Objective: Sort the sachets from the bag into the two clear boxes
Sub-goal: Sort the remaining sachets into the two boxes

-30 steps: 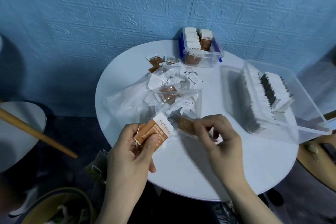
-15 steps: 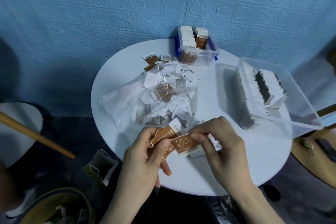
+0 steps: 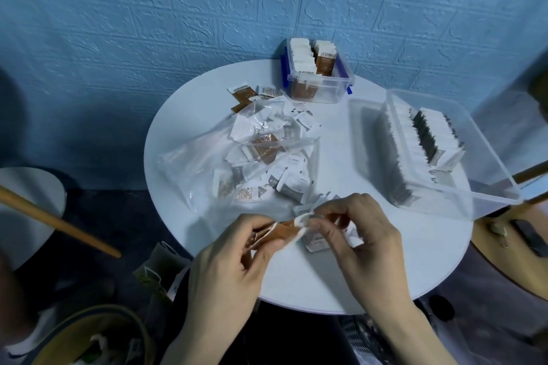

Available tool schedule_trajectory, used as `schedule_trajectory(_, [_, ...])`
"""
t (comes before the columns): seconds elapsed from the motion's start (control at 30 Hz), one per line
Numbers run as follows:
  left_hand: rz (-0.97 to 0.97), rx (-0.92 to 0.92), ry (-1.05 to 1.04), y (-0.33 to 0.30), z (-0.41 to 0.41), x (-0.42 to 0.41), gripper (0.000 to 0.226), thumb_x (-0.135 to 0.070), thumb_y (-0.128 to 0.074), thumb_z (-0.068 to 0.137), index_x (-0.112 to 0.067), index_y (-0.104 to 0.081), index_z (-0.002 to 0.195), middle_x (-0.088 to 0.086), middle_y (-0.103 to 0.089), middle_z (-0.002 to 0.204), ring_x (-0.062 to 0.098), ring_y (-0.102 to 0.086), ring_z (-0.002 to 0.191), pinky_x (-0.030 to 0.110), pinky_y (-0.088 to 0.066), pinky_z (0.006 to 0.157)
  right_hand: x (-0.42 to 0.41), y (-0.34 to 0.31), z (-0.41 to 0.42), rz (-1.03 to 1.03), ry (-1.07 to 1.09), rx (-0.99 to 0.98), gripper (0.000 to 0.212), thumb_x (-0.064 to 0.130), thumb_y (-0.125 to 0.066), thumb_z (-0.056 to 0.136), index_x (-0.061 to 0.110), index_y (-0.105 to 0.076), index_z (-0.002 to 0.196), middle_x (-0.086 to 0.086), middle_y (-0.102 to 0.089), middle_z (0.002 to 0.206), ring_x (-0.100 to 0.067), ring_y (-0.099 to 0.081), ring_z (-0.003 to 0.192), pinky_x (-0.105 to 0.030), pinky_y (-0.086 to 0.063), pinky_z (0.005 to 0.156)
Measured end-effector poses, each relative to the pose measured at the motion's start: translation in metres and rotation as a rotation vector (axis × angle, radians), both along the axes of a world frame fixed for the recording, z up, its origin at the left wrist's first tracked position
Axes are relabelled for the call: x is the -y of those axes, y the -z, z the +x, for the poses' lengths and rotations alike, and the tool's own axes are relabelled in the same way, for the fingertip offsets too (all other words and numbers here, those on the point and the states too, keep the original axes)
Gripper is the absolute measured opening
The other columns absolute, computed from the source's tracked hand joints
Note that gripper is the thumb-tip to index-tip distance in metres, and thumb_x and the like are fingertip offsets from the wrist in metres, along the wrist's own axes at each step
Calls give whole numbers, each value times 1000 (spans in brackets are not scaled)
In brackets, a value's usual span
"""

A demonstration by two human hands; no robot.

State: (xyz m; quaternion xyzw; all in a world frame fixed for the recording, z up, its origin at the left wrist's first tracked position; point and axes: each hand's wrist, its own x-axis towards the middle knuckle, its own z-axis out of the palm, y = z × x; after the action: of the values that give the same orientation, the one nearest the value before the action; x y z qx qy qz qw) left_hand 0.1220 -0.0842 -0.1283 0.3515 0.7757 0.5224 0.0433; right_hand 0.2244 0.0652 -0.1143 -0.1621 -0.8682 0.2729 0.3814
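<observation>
Moved closer together since the earlier frame: both hands now meet at the near edge of the round white surface (image 3: 415, 261), with the brown sachets (image 3: 283, 231) pulled in between them and turned flat, no longer fanned out.

Head view, near side. Left hand (image 3: 234, 261) curled around the brown sachets, thumb on top, fingers under. Right hand (image 3: 355, 234) pinching the white end of those same sachets with fingertips bent in. How many sachets sit in the bunch: cannot tell. A few loose white sachets (image 3: 318, 241) lying on the surface just under the right hand.

Head view, middle. Clear plastic bag (image 3: 207, 163) lying open on the surface, full of mixed white and brown sachets, some spilling out at its far end. Two brown loose sachets (image 3: 243, 95) just beyond the bag.

Head view, far side. Small clear box (image 3: 332, 92) with blue clips near the wall, holding brown sachets standing up in rows. Big clear box (image 3: 489, 151) on the right, hanging a little over the edge of the surface, holding rows of white and dark sachets standing up.

Head view, left. Wooden stick (image 3: 59, 222) slanting across a second round white stool or table (image 3: 29, 201). Blue brick-pattern wall (image 3: 178, 9) behind everything.
</observation>
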Motion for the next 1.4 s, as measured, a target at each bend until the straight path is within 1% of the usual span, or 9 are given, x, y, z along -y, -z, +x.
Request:
schedule_trajectory(0.2, [-93,-97,-11,2,-2,7,33,-60,-66,77,-45,-52,103,-44,-57,84,-22,-52,67,-1,-38,57,-3,19,17,153,183,360,51,73,-53,75,27,-68,92,10,-58,87,-18,-56,84,-35,-49,68])
schedule_trajectory(0.27, [-131,-156,-40,1,-3,7,32,-53,-66,74,-43,-55,102,-44,-53,72,-19,-52,70,-5,-34,60,0,23,17,217,249,416,62,77,-50,74,25,-68,102,5,-58,90,-24,-56,85,-36,-49,68])
schedule_trajectory(0.4, [-103,-204,-122,4,-5,7,28,-51,-66,72,-35,-62,96,-21,-58,69,6,-55,71,9,-39,57,1,24,11,256,331,409,53,66,-57,75,20,-72,98,1,-60,86,-27,-57,82,-36,-49,67])
schedule_trajectory(0.6, [-156,-244,-164,3,-4,3,29,-53,-66,73,-36,-60,96,-20,-54,56,10,-54,63,24,-42,42,4,12,1,226,328,360,14,32,-63,77,21,-68,68,3,-60,69,-24,-56,69,-34,-46,59])
schedule_trajectory(0.7, [-202,-277,-149,4,-3,3,30,-45,-69,73,-34,-60,100,-19,-64,67,8,-57,70,17,-38,44,-4,5,5,-35,313,296,17,33,-57,83,23,-67,73,5,-59,62,-15,-54,61,-35,-47,56])
schedule_trajectory(0.83, [-117,-61,-82,5,0,3,28,-47,-67,81,-40,-55,106,-21,-70,87,2,-64,74,27,-54,62,-8,-10,8,-743,156,22,19,2,-58,92,8,-64,75,7,-56,51,-5,-43,43,-14,-39,45])
schedule_trajectory(0.97, [86,232,-69,-1,4,-9,20,-27,-74,82,-34,-65,98,-22,-71,86,-4,-64,66,20,-52,61,-3,-15,8,-1115,-26,-120,4,-1,-55,87,-4,-57,86,-20,-61,63,-17,-53,43,-17,-40,40])
schedule_trajectory(1.13, [238,501,-50,-6,5,-25,16,-15,-69,86,-26,-64,95,-8,-69,74,16,-53,43,19,-39,40,10,-17,7,-1365,-147,-141,13,6,-58,76,-1,-54,86,-21,-66,73,-27,-67,56,-26,-53,46])
schedule_trajectory(1.4, [349,662,98,-14,16,-27,26,-34,-67,76,-23,-63,98,-2,-69,74,13,-57,49,22,-37,36,31,-9,4,-1318,-38,-136,17,16,-63,75,2,-55,82,-15,-45,50,-16,-37,35,-16,-25,31])
